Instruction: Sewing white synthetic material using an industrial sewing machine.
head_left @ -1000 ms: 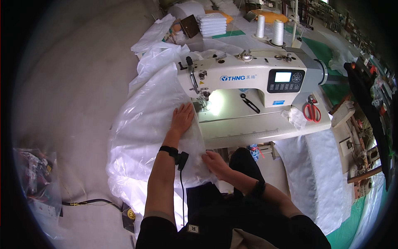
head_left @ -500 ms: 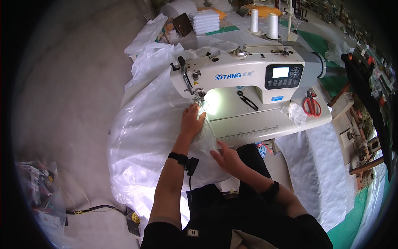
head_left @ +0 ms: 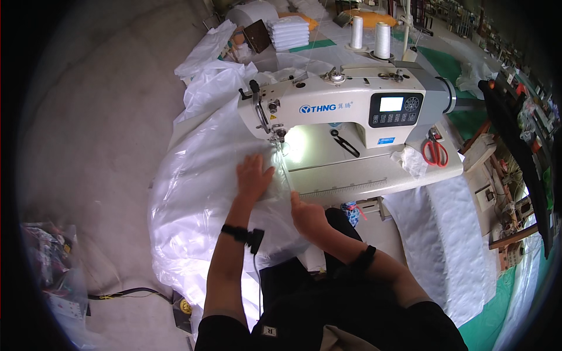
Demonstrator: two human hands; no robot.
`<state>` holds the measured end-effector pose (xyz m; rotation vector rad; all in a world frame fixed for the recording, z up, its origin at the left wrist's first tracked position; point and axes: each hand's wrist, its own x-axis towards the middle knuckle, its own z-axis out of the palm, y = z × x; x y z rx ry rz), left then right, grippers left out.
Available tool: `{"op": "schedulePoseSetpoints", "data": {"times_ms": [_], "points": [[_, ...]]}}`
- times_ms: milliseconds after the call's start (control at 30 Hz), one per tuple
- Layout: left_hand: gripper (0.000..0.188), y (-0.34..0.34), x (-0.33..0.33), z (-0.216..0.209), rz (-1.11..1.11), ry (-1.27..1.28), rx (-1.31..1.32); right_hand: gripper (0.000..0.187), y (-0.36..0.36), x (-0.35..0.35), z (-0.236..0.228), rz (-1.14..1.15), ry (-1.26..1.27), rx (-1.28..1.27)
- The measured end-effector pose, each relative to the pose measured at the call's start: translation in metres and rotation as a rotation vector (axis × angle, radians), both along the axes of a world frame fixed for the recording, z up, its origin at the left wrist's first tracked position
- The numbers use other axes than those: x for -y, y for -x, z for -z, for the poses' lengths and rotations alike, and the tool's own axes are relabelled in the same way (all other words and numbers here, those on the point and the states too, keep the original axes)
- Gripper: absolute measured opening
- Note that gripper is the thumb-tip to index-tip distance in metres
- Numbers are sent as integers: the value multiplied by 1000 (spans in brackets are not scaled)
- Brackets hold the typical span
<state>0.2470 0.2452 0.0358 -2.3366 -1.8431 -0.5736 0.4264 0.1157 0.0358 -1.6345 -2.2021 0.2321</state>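
Note:
A large sheet of thin, shiny white plastic (head_left: pixel 199 193) drapes over the left side of a white sewing machine (head_left: pixel 351 99) and hangs down toward my lap. Its right edge runs up to the presser foot and needle (head_left: pixel 281 137), beside a bright lamp glow. My left hand (head_left: pixel 253 175) lies flat on the sheet just below and left of the needle, fingers spread. Lower down, my right hand (head_left: pixel 308 217) is closed at the sheet's right edge by the front of the machine bed, pinching the plastic; its curled fingers are partly hidden.
Black tweezers (head_left: pixel 345 144) and red-handled scissors (head_left: pixel 435 153) lie on the machine bed, near a crumpled white scrap (head_left: pixel 413 161). Two thread cones (head_left: pixel 382 41) stand behind. White quilted material (head_left: pixel 439 245) hangs at right. A stack of folded white pieces (head_left: pixel 289 33) sits at the back.
My left hand has moved back from the needle and leftward, spreading its fingers on the plastic. My right hand has risen slightly to the left and closed on the sheet's edge.

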Motion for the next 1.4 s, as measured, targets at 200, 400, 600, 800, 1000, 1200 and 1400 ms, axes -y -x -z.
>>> {"op": "schedulePoseSetpoints", "data": {"times_ms": [200, 400, 600, 800, 1000, 1200, 1400], "points": [[58, 65, 61, -12, -213, 190, -123, 49, 10, -3, 2, -74, -191, 160], [60, 89, 27, -14, -110, 174, -122, 46, 31, -29, -3, -59, -199, 208], [59, 93, -10, -15, -123, 173, -97, 44, 32, -71, -10, -14, -157, 205], [60, 102, -57, -15, -120, 190, -27, 43, 44, -107, -6, -17, -144, 184], [58, 103, -85, -18, -258, 198, -107, 41, 51, -135, -9, 42, -177, 141], [48, 82, -7, -37, -149, 129, -91, 40, 2, -84, -21, 112, 388, -685], [48, 86, 141, -14, -43, 113, -74, 39, -61, 19, 0, -135, 1238, -1013]]}}
